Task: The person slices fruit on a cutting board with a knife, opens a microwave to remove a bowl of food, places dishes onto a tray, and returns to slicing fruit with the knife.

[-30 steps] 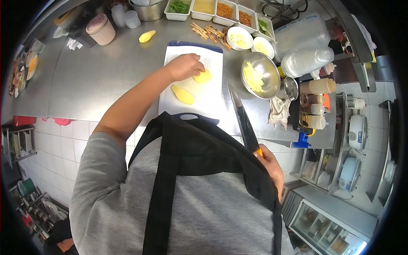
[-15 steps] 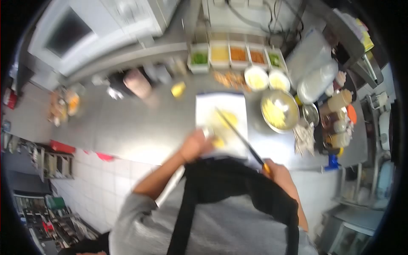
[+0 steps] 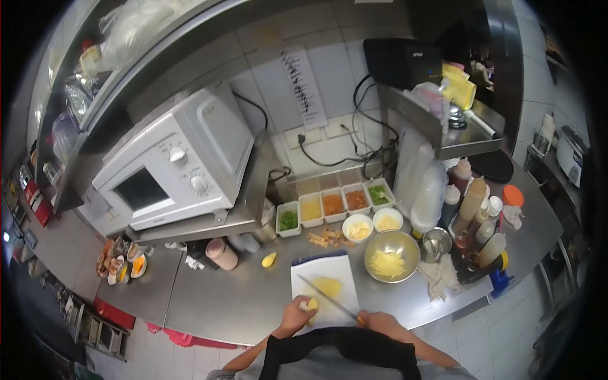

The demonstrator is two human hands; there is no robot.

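In the head view, counter point(image 3: 228, 301) stretches left of the board point(image 3: 348, 291); a bowl point(image 3: 408, 246) stands just beside its right edge. The left hand point(image 3: 294, 317) pinches a yellow piece point(image 3: 311, 304) over the board; the right hand point(image 3: 380, 325) wraps the handle of the knife point(image 3: 339, 303).

A commercial kitchen is indicated here, of the kind found behind a restaurant or food stall. A long stainless-steel counter point(image 3: 215, 307) is set against a tiled wall point(image 3: 247, 88), and a white microwave point(image 3: 180, 158) is mounted above it on a metal shelf point(image 3: 250, 212). White tubs point(image 3: 334, 218) of chopped ingredients are lined up at the back, and many squeeze bottles point(image 3: 470, 201) are grouped at the right. A cutting board point(image 3: 347, 278) and a knife point(image 3: 329, 297) are placed at the front edge, where a dark apron point(image 3: 342, 342) is worn. What may be a rice cooker point(image 3: 570, 155) is partly lost in the distorted margin.
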